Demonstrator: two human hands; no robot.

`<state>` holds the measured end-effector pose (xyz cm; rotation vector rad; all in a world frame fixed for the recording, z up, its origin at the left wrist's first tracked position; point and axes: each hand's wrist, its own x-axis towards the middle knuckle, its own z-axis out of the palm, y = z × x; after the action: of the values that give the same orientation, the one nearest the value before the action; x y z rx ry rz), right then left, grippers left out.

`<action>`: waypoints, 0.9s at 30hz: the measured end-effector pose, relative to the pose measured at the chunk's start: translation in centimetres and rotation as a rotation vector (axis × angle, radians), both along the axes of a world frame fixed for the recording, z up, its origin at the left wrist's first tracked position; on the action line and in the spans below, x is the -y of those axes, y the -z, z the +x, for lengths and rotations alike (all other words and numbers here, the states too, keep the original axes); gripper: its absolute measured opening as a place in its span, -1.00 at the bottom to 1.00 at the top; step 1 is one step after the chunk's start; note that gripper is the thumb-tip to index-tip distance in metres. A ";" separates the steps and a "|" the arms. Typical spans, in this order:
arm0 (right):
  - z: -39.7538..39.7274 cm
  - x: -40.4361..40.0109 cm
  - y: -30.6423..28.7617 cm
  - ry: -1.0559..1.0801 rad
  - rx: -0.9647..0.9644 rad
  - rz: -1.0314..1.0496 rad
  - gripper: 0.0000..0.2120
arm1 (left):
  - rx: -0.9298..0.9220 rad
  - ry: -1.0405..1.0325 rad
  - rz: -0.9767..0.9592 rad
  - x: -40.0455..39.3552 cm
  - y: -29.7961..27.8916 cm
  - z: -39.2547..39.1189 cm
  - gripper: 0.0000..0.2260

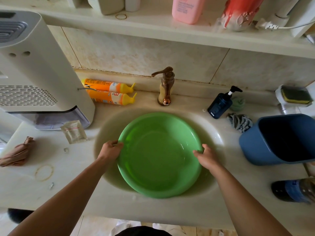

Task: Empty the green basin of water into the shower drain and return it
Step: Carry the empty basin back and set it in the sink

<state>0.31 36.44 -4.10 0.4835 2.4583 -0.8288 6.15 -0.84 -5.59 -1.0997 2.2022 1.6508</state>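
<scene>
A round green basin (160,160) sits in the cream sink bowl (109,126), with clear water in its bottom. My left hand (110,150) grips the basin's left rim, fingers curled over the edge. My right hand (207,156) grips the right rim, thumb inside the edge. The basin looks roughly level. No shower drain is in view.
A bronze tap (166,86) stands behind the sink. Two orange bottles (109,91) lie at the back left beside a white appliance (34,79). A dark pump bottle (221,103), cloths (240,121) and a blue bin (279,138) are on the right. A shelf (153,26) of bottles hangs overhead.
</scene>
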 end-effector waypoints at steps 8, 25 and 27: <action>-0.5 0.5 0.5 0.095 -0.029 -0.029 -0.46 | -0.028 0.051 -0.162 0.1 0.5 0.2 -0.81; -1.6 0.6 0.2 0.048 -0.104 -0.005 -0.45 | -0.055 0.000 -0.112 0.0 -0.3 -0.7 -0.82; -1.5 0.7 0.3 0.046 -0.095 -0.006 -0.45 | -0.054 -0.004 -0.099 0.0 -0.3 -0.8 -0.87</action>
<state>-1.23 35.77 -4.37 0.5116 2.5392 -0.8963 5.37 -0.83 -5.33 -1.0962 2.3400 1.6069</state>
